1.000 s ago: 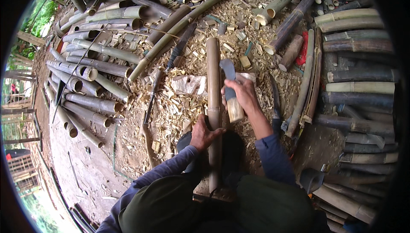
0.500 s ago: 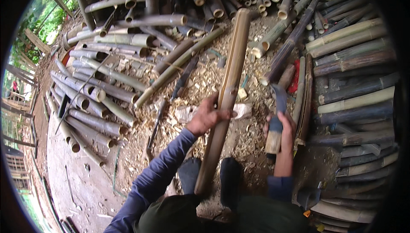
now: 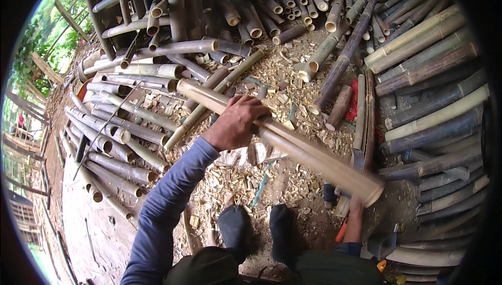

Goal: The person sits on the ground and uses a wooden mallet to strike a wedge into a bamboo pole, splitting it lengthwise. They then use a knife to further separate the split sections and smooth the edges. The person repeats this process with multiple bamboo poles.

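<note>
My left hand [image 3: 236, 123] is wrapped around the middle of a split bamboo pole [image 3: 308, 157]. The pole lies slantwise in the air, its far end up to the left and its near end, blurred by motion, down to the right. Low on the right is my right hand [image 3: 355, 211], partly covered by the pole's end. It is closed on the pale wooden handle of a chopping knife [image 3: 342, 206], whose grey blade shows just past the pole. Under my left hand a pale chopped wood block [image 3: 251, 154] lies among shavings.
Wood chips cover the ground [image 3: 266, 180] between and beyond my dark-shod feet [image 3: 282, 227]. Cut bamboo poles [image 3: 117, 123] are heaped to the left, and more bamboo [image 3: 434, 123] is stacked on the right. An orange-handled tool [image 3: 341, 231] lies near my right wrist.
The bamboo pole has swung from near upright to a slant, its far end moving left and near end right. My right hand has moved lower with the knife.
</note>
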Motion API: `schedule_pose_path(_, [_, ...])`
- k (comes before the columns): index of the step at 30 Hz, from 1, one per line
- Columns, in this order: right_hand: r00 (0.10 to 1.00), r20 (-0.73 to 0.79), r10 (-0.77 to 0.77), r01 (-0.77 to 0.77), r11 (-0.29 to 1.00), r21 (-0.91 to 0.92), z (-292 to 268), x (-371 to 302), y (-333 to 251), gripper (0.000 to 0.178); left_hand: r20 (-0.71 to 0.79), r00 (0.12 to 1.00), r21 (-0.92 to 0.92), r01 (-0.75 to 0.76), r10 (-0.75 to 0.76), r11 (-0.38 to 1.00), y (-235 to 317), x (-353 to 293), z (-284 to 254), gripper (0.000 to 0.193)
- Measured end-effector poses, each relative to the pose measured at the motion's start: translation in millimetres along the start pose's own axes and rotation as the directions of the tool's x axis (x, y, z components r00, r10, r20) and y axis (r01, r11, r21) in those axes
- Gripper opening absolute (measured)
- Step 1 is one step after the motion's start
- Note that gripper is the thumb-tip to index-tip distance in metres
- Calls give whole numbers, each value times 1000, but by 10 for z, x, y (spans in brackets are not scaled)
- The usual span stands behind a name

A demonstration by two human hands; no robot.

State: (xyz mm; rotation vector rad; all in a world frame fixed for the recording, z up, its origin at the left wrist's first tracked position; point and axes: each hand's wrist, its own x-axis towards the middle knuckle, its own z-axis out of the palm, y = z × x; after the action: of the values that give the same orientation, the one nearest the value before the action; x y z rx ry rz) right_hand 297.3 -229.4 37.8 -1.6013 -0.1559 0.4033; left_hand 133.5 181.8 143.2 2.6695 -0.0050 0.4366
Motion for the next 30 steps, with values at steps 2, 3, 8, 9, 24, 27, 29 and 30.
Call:
schedule_pose_path(2, [996,82,29,-31,999,14,52,-29,42,20,38,998,78,48,-51,996,-114,-265,165,34])
schedule_pose_path(3, [992,118,36,-32,999,-31,46,-45,-32,22,52,998,124,24,-31,992,-154,-329,279,31])
schedule_pose_path(8, [983,162,89,-86,996,-23,340,-264,-60,22,325,945,429,-179,34,885,-189,-680,942,17])
schedule_pose_path(9, [972,224,68,-60,997,-41,422,-292,-1,28,292,953,401,-197,79,895,-195,-780,1060,9])
schedule_pose_path(24, [714,627,311,-292,946,-138,1325,-1006,-38,53,145,559,-362,798,-816,482,787,-1947,2006,92])
schedule_pose_path(27, [725,605,328,-320,939,-126,1316,-1029,-17,51,226,505,-354,839,-833,413,890,-1806,2072,76])
schedule_pose_path(29, [720,602,344,-342,932,-123,1278,-1016,-30,50,283,518,-422,823,-807,380,871,-1733,2006,63])
schedule_pose_path(30, [709,610,355,-352,927,-131,1254,-1010,-45,50,305,552,-544,770,-776,334,843,-1774,2063,60])
